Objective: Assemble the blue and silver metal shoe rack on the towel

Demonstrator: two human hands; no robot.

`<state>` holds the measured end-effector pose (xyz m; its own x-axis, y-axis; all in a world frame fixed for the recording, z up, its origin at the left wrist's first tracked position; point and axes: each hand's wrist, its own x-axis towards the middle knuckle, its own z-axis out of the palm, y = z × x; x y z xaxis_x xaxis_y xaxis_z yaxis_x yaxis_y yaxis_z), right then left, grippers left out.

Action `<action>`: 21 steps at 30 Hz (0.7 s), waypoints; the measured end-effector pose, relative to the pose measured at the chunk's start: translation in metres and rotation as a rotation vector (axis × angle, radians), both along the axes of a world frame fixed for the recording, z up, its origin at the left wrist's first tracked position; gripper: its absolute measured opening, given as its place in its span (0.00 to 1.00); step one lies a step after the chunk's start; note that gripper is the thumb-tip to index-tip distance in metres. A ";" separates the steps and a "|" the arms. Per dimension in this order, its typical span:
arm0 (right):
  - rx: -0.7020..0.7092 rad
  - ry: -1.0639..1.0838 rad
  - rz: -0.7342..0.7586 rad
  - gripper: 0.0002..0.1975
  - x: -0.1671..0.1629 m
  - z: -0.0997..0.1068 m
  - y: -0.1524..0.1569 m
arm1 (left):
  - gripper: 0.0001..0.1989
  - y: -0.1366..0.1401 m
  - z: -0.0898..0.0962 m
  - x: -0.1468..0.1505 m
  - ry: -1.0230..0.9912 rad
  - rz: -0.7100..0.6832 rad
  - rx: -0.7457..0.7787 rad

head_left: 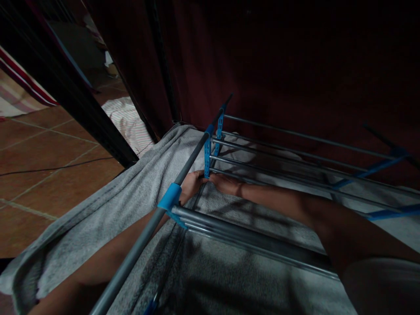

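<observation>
A rack of grey metal tubes (193, 162) with blue plastic fittings lies on a grey blanket (131, 214). My left hand (192, 184) reaches under the long side tube, its fingers closed at the lower end of a slotted blue bracket (207, 153). From the other side, my right hand (225, 183) meets it, fingers pressed against the same lower end and beside the lowest thin tube there. The fingertips of both hands are partly hidden. Nearer to me, a blue joint (170, 199) on the side tube bears several crosswise tubes (249, 234) close together.
A dark red curtain (278, 65) hangs behind the rack. A dark slanted post (88, 105) stands at left, with a striped cloth (126, 124) beyond it. Across the tiled floor (65, 192) runs a thin cable (55, 168). Blue fittings (393, 213) mark the rack's far right.
</observation>
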<state>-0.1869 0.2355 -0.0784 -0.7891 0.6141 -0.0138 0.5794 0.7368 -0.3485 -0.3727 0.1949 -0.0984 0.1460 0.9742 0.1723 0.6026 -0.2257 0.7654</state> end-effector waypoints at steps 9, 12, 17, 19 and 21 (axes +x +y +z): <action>-0.055 -0.056 0.022 0.14 -0.005 0.010 0.002 | 0.12 0.001 -0.001 -0.001 0.009 0.007 0.001; -0.067 -0.066 0.014 0.15 -0.004 0.014 -0.001 | 0.11 0.001 -0.001 0.000 -0.006 0.006 0.001; -0.048 -0.096 -0.023 0.15 -0.003 0.012 -0.005 | 0.12 0.001 0.000 0.000 0.015 0.031 -0.026; -0.029 -0.102 -0.037 0.15 -0.004 0.009 -0.006 | 0.12 0.001 0.000 0.000 0.024 0.010 -0.015; -0.007 -0.117 -0.060 0.16 -0.004 0.009 -0.008 | 0.13 0.000 0.002 0.000 0.056 0.004 -0.010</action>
<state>-0.1908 0.2272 -0.0694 -0.7438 0.6596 -0.1080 0.6592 0.6974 -0.2813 -0.3727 0.1950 -0.0962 0.1516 0.9763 0.1542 0.6456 -0.2160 0.7325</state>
